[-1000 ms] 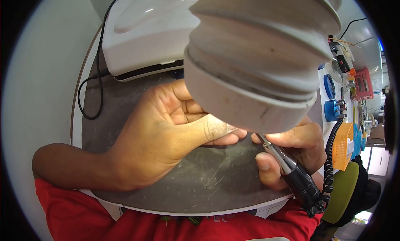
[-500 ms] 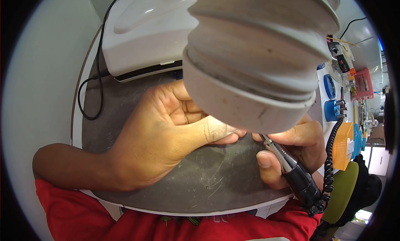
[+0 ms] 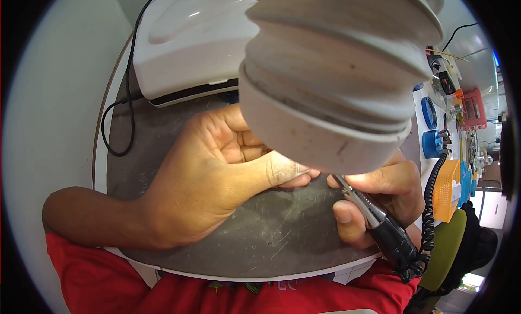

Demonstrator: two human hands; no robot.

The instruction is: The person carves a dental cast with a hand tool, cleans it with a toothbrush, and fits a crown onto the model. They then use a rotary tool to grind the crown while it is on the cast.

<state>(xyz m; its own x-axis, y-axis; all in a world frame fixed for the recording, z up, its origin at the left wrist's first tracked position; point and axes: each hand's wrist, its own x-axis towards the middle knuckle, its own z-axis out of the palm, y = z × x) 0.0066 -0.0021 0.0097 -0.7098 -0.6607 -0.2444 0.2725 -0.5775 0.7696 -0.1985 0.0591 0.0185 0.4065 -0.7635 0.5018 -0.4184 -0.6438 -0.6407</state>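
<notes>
A: What is found at the left?
B: A black cable [image 3: 128,97] is looped over the dark table [image 3: 260,232] beside a white machine [image 3: 184,48]. Little open room is left there, and the table's near rim is seen just past the forearm.

A: And the left hand?
B: The left hand [image 3: 217,178] is laid on the table, its grip pressed together, thumb against fingertips. Whether anything small is pinched cannot be told, since the spot is covered by the grey ribbed hose [image 3: 331,75] hung just above.

A: Where is the tool?
B: The handpiece [image 3: 374,219] is held right of centre in the right hand [image 3: 388,192]. It is pinched pen-fashion between thumb and forefinger near the metal nose, and its tip is hidden under the hose's rim.

A: How is it judged to handle?
B: It is judged stiff, light and slippery at the metal, so the darker rear sleeve is the better hold. Some drag is likely from the coiled cord [image 3: 431,205].

A: Room on the right?
B: That side is crowded by an orange bin [image 3: 446,189] and blue parts [image 3: 432,143], and lifting is blocked by the hose.
</notes>
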